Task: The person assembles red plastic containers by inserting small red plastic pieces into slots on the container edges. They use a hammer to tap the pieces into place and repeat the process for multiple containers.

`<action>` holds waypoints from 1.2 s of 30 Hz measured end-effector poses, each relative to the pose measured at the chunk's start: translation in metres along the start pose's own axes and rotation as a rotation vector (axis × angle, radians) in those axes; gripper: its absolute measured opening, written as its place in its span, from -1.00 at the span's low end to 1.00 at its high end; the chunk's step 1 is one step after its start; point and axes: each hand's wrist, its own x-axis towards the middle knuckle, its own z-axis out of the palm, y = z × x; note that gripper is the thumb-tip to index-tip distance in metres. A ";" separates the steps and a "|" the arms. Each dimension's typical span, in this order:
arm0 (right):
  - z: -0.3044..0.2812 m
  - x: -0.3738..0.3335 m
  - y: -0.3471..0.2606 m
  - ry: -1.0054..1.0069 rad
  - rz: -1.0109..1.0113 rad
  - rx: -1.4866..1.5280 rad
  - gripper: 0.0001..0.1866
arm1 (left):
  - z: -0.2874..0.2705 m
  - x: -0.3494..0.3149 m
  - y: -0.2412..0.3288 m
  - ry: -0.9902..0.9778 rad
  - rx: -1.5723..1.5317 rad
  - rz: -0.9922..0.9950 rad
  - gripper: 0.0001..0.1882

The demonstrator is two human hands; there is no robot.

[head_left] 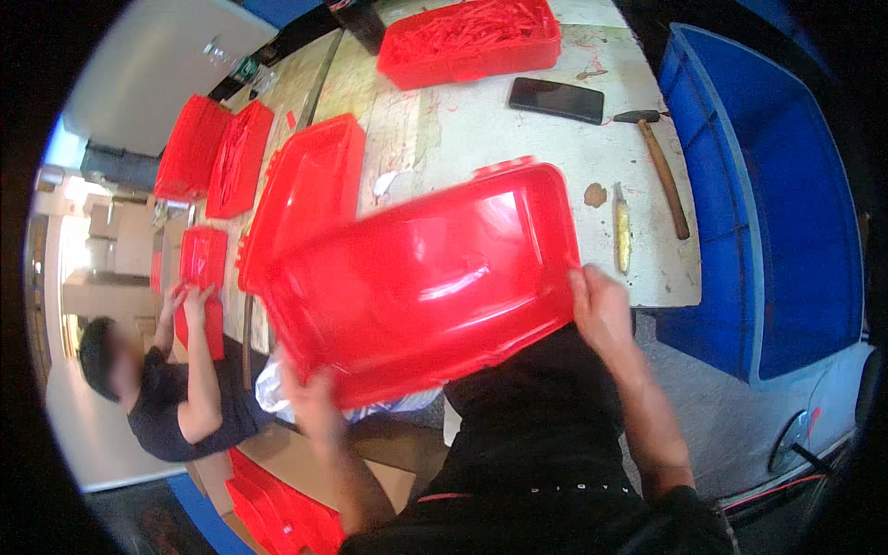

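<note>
The counter (518,139) spreads widest, pale and marked; off its right end stands the blue crate (712,213), tall-walled and ribbed; off its left side a co-worker (199,421) in a dark shirt has both hands up at a red piece (203,259); below that side of the counter a carton (388,476) lies open, with red parts (282,509) inside.

The red tray (425,287) hangs over the counter's near edge, slanting, its hollow face turned up and its right end farther from the person; a second tray (314,176) lies on the left part of the counter, partly hidden by the first, and whether the two touch I cannot tell; near the counter's far edge sits a red bin (472,65) heaped with red strips; red boxes (190,153) stand toward its far left corner.

Both hands grip the tray; the right hand (601,305) pinches its right rim, the left hand (317,407), blurred, closes on its near left edge, the fingers not clear.

Toward the counter's right end lie a hammer (664,176) with a wooden handle, a dark phone (556,100) and, nearer the person, a yellow knife (622,236).
</note>
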 end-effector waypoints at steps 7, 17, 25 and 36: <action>0.016 -0.056 0.006 -0.380 0.460 0.663 -0.70 | 0.069 0.049 0.154 -0.487 0.719 1.018 -0.35; 0.016 -0.051 0.009 -0.274 0.415 0.505 -0.66 | 0.135 0.080 0.163 -0.892 0.234 1.330 -0.41; 0.019 -0.047 0.019 -0.298 0.478 0.597 -0.63 | 0.108 -0.042 -0.058 -0.309 -0.031 -0.161 -0.50; 0.029 -0.061 0.004 -0.415 0.790 1.087 -0.69 | 0.183 -0.085 -0.150 -0.566 -0.509 -0.628 -0.64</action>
